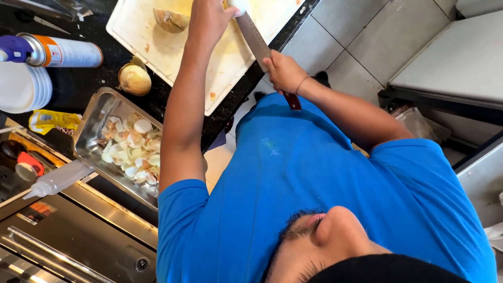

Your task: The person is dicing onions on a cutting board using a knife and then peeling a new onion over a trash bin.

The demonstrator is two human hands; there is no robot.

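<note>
A spray can (57, 51) lies on its side on the dark counter, well to the left of the left hand (207, 21); its body is white with an orange band, its cap blue. Below it, further from that hand, a crumpled yellow packet (52, 120) lies flat beside a stack of white plates (23, 86). A clear squeeze bottle (57, 179) with a white nozzle lies lower left, unlabelled as far as can be seen. No signs or screens are visible.
</note>
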